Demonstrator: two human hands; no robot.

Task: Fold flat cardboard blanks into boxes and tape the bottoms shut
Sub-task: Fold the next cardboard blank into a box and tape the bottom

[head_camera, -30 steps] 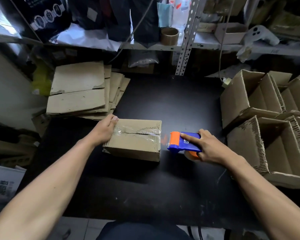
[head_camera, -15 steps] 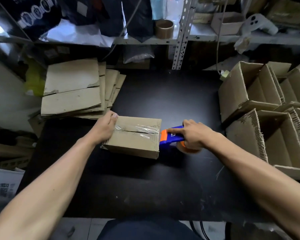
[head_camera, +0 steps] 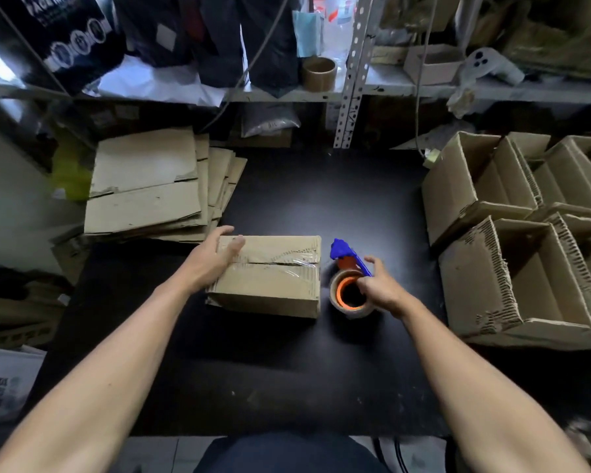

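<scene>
Stack of flat cardboard blanks (head_camera: pixel 147 186) lies at the far left corner of the black tabletop (head_camera: pixel 321 186), overhanging its left edge. Folded box (head_camera: pixel 270 274) sits mid-table, nearer the front edge than the back, taped seam up; clear tape runs along the seam toward its right end. Tape dispenser (head_camera: pixel 350 281), blue frame with an orange core, lies on its side just beside the box's right end, roll hole facing up. Finished open boxes (head_camera: pixel 492 233) are crowded along the right edge. A bare tape core (head_camera: pixel 319 73) stands on the shelf behind.

My left hand (head_camera: pixel 210 259) grips the box's far left corner: fingers curled over the back edge, thumb flat on top, forearm reaching in from the front left. My right hand (head_camera: pixel 381 286) rests on the dispenser, fingers loosely curled on the roll's right rim; how firm the grip is, I cannot tell. Forearm comes in from the front right.
</scene>
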